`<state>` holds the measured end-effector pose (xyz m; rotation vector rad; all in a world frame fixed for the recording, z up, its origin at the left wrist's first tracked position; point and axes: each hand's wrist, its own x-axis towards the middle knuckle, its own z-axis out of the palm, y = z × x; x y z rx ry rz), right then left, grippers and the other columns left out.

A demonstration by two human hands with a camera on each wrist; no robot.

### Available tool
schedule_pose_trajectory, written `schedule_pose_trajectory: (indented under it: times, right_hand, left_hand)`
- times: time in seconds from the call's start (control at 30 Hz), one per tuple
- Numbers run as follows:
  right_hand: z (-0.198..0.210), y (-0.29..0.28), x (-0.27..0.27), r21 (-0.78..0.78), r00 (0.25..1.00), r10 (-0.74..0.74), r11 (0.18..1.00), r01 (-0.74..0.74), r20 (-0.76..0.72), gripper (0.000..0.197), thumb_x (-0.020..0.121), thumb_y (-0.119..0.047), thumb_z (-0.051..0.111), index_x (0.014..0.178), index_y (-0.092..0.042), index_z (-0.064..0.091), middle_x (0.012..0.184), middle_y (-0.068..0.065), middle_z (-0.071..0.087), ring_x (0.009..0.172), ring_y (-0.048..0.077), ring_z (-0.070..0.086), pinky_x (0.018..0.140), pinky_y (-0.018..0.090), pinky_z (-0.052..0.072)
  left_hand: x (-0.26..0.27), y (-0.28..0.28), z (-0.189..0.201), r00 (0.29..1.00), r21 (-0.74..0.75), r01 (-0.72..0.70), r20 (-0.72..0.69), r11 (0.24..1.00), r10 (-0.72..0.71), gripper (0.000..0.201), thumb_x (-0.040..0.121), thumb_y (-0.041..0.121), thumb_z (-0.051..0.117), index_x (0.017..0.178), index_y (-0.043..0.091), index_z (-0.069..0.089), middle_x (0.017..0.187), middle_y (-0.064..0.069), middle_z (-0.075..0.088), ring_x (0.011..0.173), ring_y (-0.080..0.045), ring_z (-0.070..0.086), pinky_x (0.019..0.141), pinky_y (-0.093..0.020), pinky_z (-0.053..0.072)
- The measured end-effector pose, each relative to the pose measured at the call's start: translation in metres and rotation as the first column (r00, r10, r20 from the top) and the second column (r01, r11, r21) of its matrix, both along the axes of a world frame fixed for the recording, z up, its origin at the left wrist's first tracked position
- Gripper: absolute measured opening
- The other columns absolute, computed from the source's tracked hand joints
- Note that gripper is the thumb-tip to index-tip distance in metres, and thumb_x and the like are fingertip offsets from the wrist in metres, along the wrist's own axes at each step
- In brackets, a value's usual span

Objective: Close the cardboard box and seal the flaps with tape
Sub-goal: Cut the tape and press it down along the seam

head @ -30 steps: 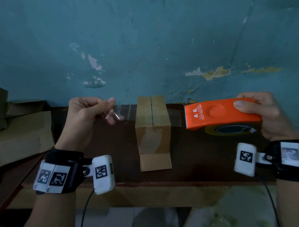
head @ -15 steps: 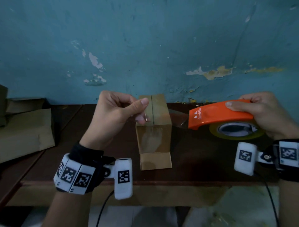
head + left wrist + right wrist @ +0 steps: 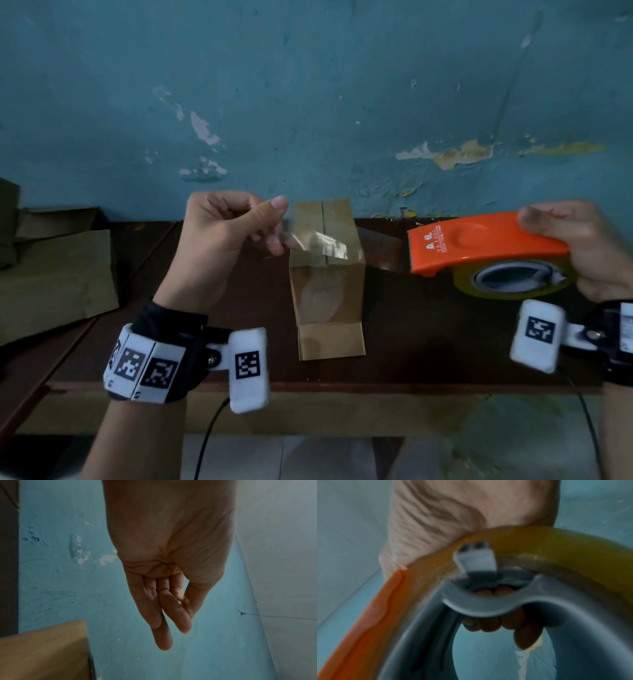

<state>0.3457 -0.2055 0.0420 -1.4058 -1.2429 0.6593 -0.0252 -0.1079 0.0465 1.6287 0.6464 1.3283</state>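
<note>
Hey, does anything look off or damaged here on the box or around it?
The cardboard box itself looks intact, top flaps shut with the seam showing. One bottom flap sticks out flat on the table toward the camera. Behind, the blue wall has peeling paint patches.

The left hand (image 3: 226,240), seen well to the left of the cardboard box (image 3: 327,274) a second earlier, was brought rightward until its fingertips lay just beside the box's upper left edge. The free end of the clear tape (image 3: 325,245), pinched there, was carried with it and was drawn across the top of the box over the centre seam, where before it had hung in the air to the left. The orange tape dispenser (image 3: 479,245), gripped in the right hand (image 3: 582,246), was tilted so that its toothed end was lowered and more of the roll's grey core was exposed.
</note>
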Motion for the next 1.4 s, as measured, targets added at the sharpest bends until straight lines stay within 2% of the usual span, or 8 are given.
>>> schedule_pose_trajectory:
  times: [0.23,0.43,0.63,0.73,0.87,1.0,1.17,1.4]
  right_hand:
    - [0.003,-0.015,0.009,0.027,0.991,0.039,0.999,-0.036,-0.127,0.038,0.08,-0.032,0.073,0.067,0.002,0.063,0.047,0.008,0.056,0.034,0.016,0.053,0.037,0.014,0.042]
    - [0.0,-0.012,0.008,-0.014,0.998,0.064,0.998,-0.064,-0.007,0.098,0.048,-0.064,0.09,0.088,0.02,0.059,0.07,0.043,0.054,0.052,0.035,0.057,0.045,0.025,0.048]
    - [0.001,-0.011,0.005,-0.051,0.994,0.075,0.996,-0.079,-0.075,0.027,0.077,-0.027,0.069,0.078,0.0,0.073,0.059,0.016,0.067,0.043,0.021,0.063,0.041,0.018,0.05]
    - [0.004,-0.012,0.002,-0.066,0.993,0.1,0.992,-0.104,-0.065,0.035,0.068,-0.044,0.087,0.075,-0.011,0.078,0.063,0.016,0.07,0.047,0.02,0.067,0.044,0.021,0.054]
    - [0.008,-0.012,-0.001,-0.14,0.991,0.134,0.981,-0.131,0.009,0.029,0.072,-0.013,0.077,0.076,0.011,0.06,0.048,0.012,0.058,0.033,0.016,0.054,0.033,0.014,0.04]
    - [0.015,-0.01,-0.015,-0.247,0.966,0.178,0.96,-0.128,0.188,0.06,0.059,-0.043,0.085,0.067,0.009,0.056,0.053,0.016,0.052,0.039,0.02,0.049,0.037,0.017,0.036]
    - [0.02,-0.007,-0.028,-0.273,0.936,0.148,0.96,-0.059,0.319,0.047,0.054,-0.054,0.09,0.055,-0.014,0.066,0.05,0.006,0.057,0.044,0.017,0.054,0.05,0.019,0.042]
    - [0.026,0.0,-0.042,-0.273,0.886,0.028,0.955,0.112,0.462,0.065,0.046,-0.064,0.079,0.066,-0.003,0.072,0.06,0.015,0.07,0.056,0.033,0.067,0.064,0.037,0.049]
  left_hand:
    - [-0.004,0.006,-0.004,1.0,-0.061,-0.002,0.024,0.998,0.003,0.037,0.086,0.018,0.072,0.052,0.007,0.061,0.046,-0.012,0.057,0.056,-0.029,0.072,0.059,-0.028,0.052]
    - [0.0,0.005,-0.004,0.999,-0.059,-0.013,0.042,0.998,0.016,0.036,0.086,0.016,0.07,0.051,0.011,0.062,0.045,-0.009,0.057,0.051,-0.024,0.069,0.055,-0.023,0.05]
    - [-0.004,0.005,-0.003,0.999,-0.082,-0.013,0.048,0.997,0.017,0.051,0.092,0.01,0.066,0.043,0.02,0.058,0.044,-0.006,0.055,0.052,-0.022,0.068,0.053,-0.018,0.047]
    - [-0.007,0.007,-0.007,0.998,-0.105,-0.033,0.045,0.994,0.038,0.047,0.093,0.008,0.067,0.047,0.015,0.058,0.045,-0.009,0.056,0.052,-0.022,0.069,0.051,-0.017,0.046]
    - [-0.008,0.009,-0.01,0.998,-0.129,-0.053,0.022,0.99,0.056,0.04,0.092,0.008,0.068,0.054,0.002,0.056,0.049,-0.015,0.058,0.049,-0.02,0.067,0.05,-0.017,0.046]
    - [-0.001,0.006,-0.007,0.999,-0.099,-0.05,-0.024,0.994,0.048,0.045,0.093,0.009,0.068,0.048,0.01,0.062,0.047,-0.011,0.059,0.059,-0.035,0.066,0.059,-0.027,0.049]
    - [0.009,-0.002,-0.001,0.999,-0.042,-0.025,-0.029,0.999,0.023,0.04,0.092,0.006,0.069,0.057,-0.009,0.058,0.05,-0.018,0.059,0.053,-0.032,0.064,0.056,-0.03,0.049]
    - [0.025,-0.011,0.001,0.997,0.007,0.038,-0.074,0.999,-0.037,0.038,0.094,0.005,0.07,0.058,-0.003,0.06,0.05,-0.009,0.063,0.055,-0.04,0.067,0.053,-0.025,0.052]
